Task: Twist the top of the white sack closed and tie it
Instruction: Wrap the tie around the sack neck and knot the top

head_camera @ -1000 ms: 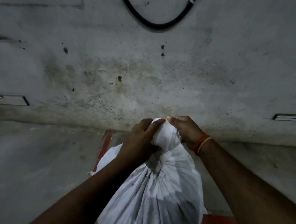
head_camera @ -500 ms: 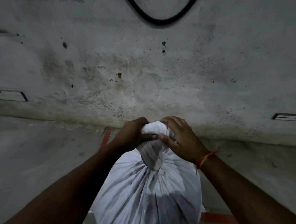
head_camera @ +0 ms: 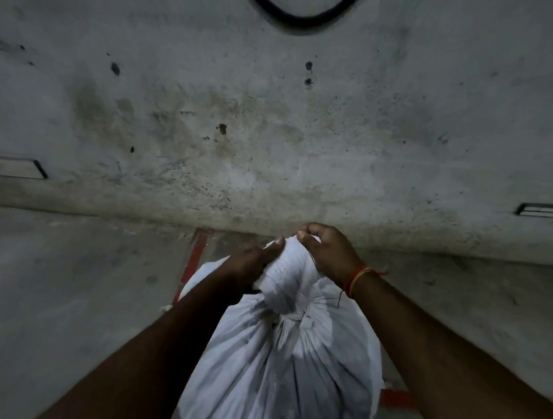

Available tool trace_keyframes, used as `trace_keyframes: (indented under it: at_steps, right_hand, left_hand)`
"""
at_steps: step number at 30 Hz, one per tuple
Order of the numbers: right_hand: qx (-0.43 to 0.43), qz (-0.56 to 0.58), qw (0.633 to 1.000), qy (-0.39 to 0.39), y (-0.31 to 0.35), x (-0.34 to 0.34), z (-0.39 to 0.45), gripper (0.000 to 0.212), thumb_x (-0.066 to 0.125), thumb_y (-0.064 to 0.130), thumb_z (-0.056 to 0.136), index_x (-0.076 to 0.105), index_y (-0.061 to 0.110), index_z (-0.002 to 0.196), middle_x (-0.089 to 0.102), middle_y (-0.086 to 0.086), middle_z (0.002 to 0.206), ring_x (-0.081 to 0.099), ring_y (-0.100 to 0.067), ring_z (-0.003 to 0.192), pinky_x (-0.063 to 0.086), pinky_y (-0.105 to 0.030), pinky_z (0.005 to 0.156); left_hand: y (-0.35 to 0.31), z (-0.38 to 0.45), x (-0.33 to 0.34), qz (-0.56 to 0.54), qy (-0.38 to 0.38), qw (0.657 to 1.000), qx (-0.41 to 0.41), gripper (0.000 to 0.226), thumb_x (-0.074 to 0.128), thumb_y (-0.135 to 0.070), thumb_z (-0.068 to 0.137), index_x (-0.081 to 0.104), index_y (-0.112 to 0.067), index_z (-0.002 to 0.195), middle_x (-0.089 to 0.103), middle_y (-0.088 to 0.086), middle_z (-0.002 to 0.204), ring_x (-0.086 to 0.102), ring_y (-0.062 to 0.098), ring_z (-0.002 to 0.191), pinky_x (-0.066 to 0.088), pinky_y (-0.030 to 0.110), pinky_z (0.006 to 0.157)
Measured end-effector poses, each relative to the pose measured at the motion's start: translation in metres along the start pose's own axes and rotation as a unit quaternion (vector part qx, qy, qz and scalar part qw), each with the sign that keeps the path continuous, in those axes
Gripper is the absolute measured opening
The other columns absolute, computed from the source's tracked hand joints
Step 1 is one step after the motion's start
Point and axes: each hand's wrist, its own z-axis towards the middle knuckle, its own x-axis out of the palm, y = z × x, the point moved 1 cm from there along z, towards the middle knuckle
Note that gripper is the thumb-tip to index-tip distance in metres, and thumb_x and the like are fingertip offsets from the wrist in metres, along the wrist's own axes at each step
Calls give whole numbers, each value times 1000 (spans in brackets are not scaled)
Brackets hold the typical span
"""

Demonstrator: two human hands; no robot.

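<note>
**White sack, neck gathered for tying**

Standing on concrete floor (head_camera: 66, 292) by wall (head_camera: 273, 143): white sack (head_camera: 283, 373). Clamped low by left hand (head_camera: 248, 266), fingers curled round bunched neck, likely to hold the twist. Pinched at the tip by right hand (head_camera: 327, 252), probably for knotting.

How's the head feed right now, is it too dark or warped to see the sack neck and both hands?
Head view: dim overall, brightest on the wall behind; the white sack reads clearly, its lower front in shadow. The left hand is dark and low in detail, the right hand better lit. Wide-angle bending curves the wall's base; little blur.
</note>
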Motion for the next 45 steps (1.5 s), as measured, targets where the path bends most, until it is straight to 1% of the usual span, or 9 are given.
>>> trace_keyframes:
  at_steps: [2,5,10,19,29,34,37,42,45]
  right_hand:
    - [13,-26,999,-21,-2,5,4,23,56,24,98,70,8,90,72,-8,87,65,-18,82,51,-34,80]
    - [58,-55,995,-52,-4,9,10,25,56,19,94,67,1,82,69,-20,82,62,-26,75,51,-35,74]
    - [127,-79,987,-60,-8,12,20,18,55,13,89,69,0,88,71,-21,92,67,-36,91,56,-40,82]
    - [109,-38,993,17,-17,-5,4,24,50,20,99,67,5,95,55,0,64,50,-14,55,37,-25,52]
    - [-89,-134,964,210,-40,-17,-27,70,72,41,87,42,28,149,41,3,152,35,-9,139,32,-26,112]
    - [-63,-116,971,199,-54,-7,-33,51,52,28,103,38,25,151,41,1,156,35,-9,143,21,-5,107]
    - [-86,-128,973,171,-57,2,-37,49,49,22,103,38,23,151,46,-4,153,40,-14,140,24,-11,110]
    - [-81,-156,957,230,-69,15,-44,95,68,8,80,16,25,158,17,-4,162,34,-14,141,24,4,98]
    - [-93,-196,938,269,-76,17,-49,118,78,25,69,0,32,158,11,-2,162,26,-19,144,32,-21,114]
  left_hand:
    - [-3,2,1,216,-122,967,65,46,52,-52,98,71,-11,89,64,-2,57,61,8,54,46,15,55]
    - [3,-14,3,399,-290,844,212,49,55,-55,93,59,-16,121,67,9,107,60,25,105,37,25,81]
    - [38,-20,25,484,-185,815,260,85,57,-72,81,36,-24,147,52,11,138,47,30,126,40,41,102]
    - [45,21,9,416,-103,867,255,50,67,-56,85,59,-16,114,70,1,101,65,21,93,44,32,77]
    - [60,43,-8,269,-14,948,170,42,60,-59,89,65,-17,92,70,2,82,68,22,76,52,41,70]
    - [58,46,-4,265,-3,955,131,42,51,-49,99,69,-14,87,74,3,87,68,17,81,53,36,79]
    - [64,47,-6,228,-3,969,91,49,49,-53,99,63,-14,73,65,-5,64,60,10,60,46,22,57]
    - [80,50,-12,159,-2,987,25,56,49,-60,96,68,-10,80,65,-4,61,60,9,58,47,24,56]
    - [87,50,-15,170,2,985,19,61,47,-61,96,70,-6,86,72,0,71,64,12,66,51,29,67]
